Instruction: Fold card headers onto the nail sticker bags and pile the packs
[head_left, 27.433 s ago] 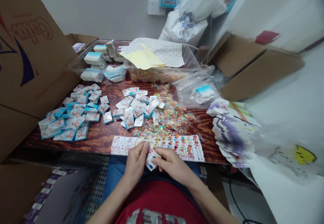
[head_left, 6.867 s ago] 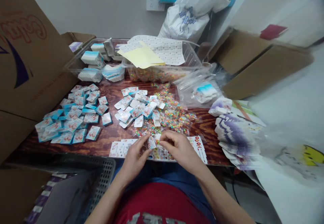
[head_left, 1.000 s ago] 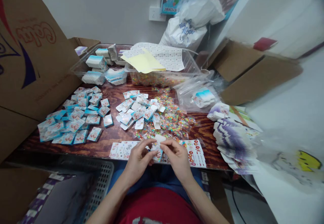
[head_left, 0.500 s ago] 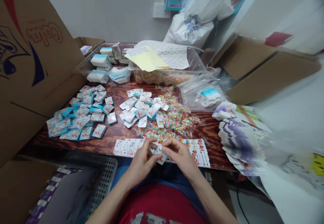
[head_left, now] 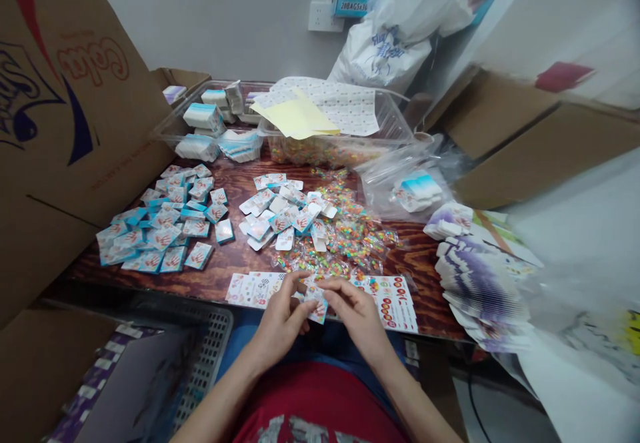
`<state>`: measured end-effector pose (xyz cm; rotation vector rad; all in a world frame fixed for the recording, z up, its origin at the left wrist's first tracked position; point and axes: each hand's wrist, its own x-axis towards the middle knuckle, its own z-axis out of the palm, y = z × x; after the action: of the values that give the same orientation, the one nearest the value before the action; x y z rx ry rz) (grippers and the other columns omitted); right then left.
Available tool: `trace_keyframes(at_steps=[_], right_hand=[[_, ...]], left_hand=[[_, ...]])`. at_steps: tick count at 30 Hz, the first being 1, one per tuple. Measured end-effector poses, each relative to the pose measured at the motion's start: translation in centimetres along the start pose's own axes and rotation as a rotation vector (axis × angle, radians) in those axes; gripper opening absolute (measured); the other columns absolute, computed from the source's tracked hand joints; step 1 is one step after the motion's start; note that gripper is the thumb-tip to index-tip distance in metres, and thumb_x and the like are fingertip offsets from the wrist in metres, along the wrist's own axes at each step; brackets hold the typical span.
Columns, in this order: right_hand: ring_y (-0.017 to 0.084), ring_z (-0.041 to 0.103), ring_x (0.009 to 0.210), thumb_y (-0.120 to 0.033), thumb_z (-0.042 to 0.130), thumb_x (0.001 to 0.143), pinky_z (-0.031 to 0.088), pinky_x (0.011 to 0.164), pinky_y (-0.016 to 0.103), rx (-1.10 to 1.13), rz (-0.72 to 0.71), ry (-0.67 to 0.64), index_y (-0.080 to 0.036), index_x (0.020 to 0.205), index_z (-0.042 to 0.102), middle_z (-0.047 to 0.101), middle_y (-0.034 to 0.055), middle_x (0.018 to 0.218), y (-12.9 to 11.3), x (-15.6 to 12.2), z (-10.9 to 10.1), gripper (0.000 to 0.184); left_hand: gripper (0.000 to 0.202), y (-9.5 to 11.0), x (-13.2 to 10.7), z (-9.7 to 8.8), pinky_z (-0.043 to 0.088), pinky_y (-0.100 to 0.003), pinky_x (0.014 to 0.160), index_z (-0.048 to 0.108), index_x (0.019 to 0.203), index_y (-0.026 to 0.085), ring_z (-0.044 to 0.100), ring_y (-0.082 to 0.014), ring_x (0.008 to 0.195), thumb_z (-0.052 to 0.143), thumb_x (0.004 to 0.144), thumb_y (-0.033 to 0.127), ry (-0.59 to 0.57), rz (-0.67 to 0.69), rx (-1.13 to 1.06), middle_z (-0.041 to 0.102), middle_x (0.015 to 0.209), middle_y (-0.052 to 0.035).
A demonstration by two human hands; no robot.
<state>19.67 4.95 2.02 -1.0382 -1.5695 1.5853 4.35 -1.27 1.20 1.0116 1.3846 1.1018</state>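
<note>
Hands meet at the table's near edge: the left hand (head_left: 280,319) and right hand (head_left: 357,313) both pinch 1 small printed card (head_left: 317,305) between their fingertips, just above a sticker sheet (head_left: 395,299). Beyond lie a heap of colourful bead packets (head_left: 357,229), then loose blue-and-white cards (head_left: 165,229) spread at the left of the wooden table (head_left: 220,273), and clear trays (head_left: 390,123) at the back.

The heap of clear packets of coloured beads (head_left: 357,233) lies midway on the dark wooden table (head_left: 220,273). Against its left lies a scatter of white-and-blue folded paper cards (head_left: 280,213); farther left, a spread of blue printed card packs (head_left: 160,233). Behind the heap stands a clear plastic tub (head_left: 345,149); right of the heap, a fanned stack of purple-and-white cards (head_left: 475,283). Before the heap, my left hand (head_left: 283,316) and right hand (head_left: 357,313) pinch a small blue-and-white printed card (head_left: 317,308).
</note>
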Motion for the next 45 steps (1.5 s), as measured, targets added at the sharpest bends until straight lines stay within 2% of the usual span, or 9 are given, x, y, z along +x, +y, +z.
trace_keyframes(at_steps=[9, 12, 16, 20, 24, 28, 31, 36, 45], right_hand=[[0.025, 0.063, 0.108, -0.04, 0.061, 0.089, 0.052, 0.09, 0.037, 0.003, -0.04, 0.081, -0.025, 0.119, 0.068, 0.066, 0.0087, 0.122, 0.5, -0.2, 0.8, 0.034], [0.023, 0.068, 0.094, -0.045, 0.062, 0.088, 0.056, 0.078, 0.035, 0.049, 0.027, 0.163, -0.026, 0.13, 0.059, 0.069, 0.0099, 0.118, 0.6, 0.2, -0.6, 0.046], [0.026, 0.07, 0.086, -0.052, 0.066, 0.083, 0.057, 0.074, 0.035, -0.004, 0.131, 0.119, -0.018, 0.104, 0.072, 0.074, 0.012, 0.097, 1.5, -0.2, -2.5, 0.04], [0.025, 0.068, 0.082, -0.051, 0.063, 0.084, 0.055, 0.073, 0.036, -0.095, 0.105, 0.158, -0.017, 0.098, 0.071, 0.073, 0.0107, 0.092, 1.7, -0.8, -3.8, 0.038], [0.025, 0.063, 0.085, -0.035, 0.054, 0.09, 0.048, 0.078, 0.038, -0.485, -0.053, 0.133, -0.02, 0.087, 0.067, 0.068, 0.007, 0.088, 1.1, -0.5, -4.6, 0.02], [0.028, 0.055, 0.095, -0.02, 0.061, 0.085, 0.046, 0.083, 0.041, -0.874, -0.2, -0.047, -0.021, 0.088, 0.063, 0.062, 0.0071, 0.092, 1.1, 0.0, -3.9, 0.004], [0.031, 0.051, 0.102, -0.014, 0.072, 0.076, 0.044, 0.088, 0.045, -1.058, -0.245, -0.1, -0.02, 0.098, 0.06, 0.059, 0.0099, 0.102, 1.4, 0.2, -3.0, 0.026], [0.027, 0.05, 0.092, -0.009, 0.069, 0.074, 0.043, 0.081, 0.039, -1.081, -0.209, -0.118, -0.021, 0.084, 0.051, 0.057, 0.0067, 0.094, 1.5, 0.9, -2.5, 0.023], [0.019, 0.054, 0.076, -0.011, 0.059, 0.084, 0.035, 0.069, 0.028, -0.944, -0.122, -0.287, -0.019, 0.062, 0.052, 0.059, 0.0006, 0.069, 0.9, 4.0, -3.7, 0.024]], left_hand=[[0.03, 0.4, 0.1, -1.9, 0.046, -0.019, 0.046, 0.056, 0.117, 0.022, 0.056, -0.0081, 0.051, 0.052, 0.092, 0.038, 0.099, 0.055, 0.076, 0.061, 0.085, 0.0003], [0.034, 2.3, 1.2, -6.9, 0.046, -0.018, 0.047, 0.055, 0.121, 0.022, 0.054, -0.0079, 0.054, 0.055, 0.09, 0.037, 0.412, 0.186, 0.177, 0.06, 0.086, 0.0002], [0.047, 6.2, 2.1, -16.4, 0.049, -0.02, 0.05, 0.047, 0.133, 0.022, 0.06, -0.0102, 0.061, 0.056, 0.088, 0.036, 0.785, 0.308, 0.461, 0.061, 0.102, -0.0046], [0.071, 8.7, 1.5, -21.8, 0.053, -0.045, 0.085, 0.033, 0.146, 0.015, 0.061, -0.0303, 0.106, 0.064, 0.084, 0.031, 1.05, 0.18, 1.006, 0.055, 0.131, -0.0163], [0.049, 7.0, -0.1, -17.3, 0.047, -0.05, 0.094, 0.051, 0.13, 0.011, 0.057, -0.0338, 0.113, 0.063, 0.085, 0.027, 1.049, 0.282, 1.122, 0.06, 0.124, -0.0166], [0.016, 2.3, -1.3, -7.9, 0.053, -0.032, 0.082, 0.063, 0.103, 0.019, 0.064, -0.0198, 0.092, 0.051, 0.094, 0.025, 0.242, 0.434, 0.882, 0.068, 0.098, -0.0059], [0.021, -0.6, -0.8, -3.5, 0.051, -0.038, 0.091, 0.06, 0.112, 0.02, 0.059, -0.0232, 0.107, 0.054, 0.092, 0.02, 0.031, 0.481, 0.907, 0.064, 0.113, -0.0091], [0.049, -2.6, 0.2, -2.9, 0.043, -0.051, 0.104, 0.049, 0.13, 0.021, 0.047, -0.0302, 0.126, 0.065, 0.084, 0.018, 0.035, 0.512, 0.953, 0.053, 0.133, -0.0134], [0.031, -2.0, 0.8, -2.7, 0.045, -0.047, 0.099, 0.054, 0.119, 0.019, 0.055, -0.0243, 0.105, 0.059, 0.088, 0.016, 0.108, 0.518, 0.922, 0.061, 0.109, -0.0087]])
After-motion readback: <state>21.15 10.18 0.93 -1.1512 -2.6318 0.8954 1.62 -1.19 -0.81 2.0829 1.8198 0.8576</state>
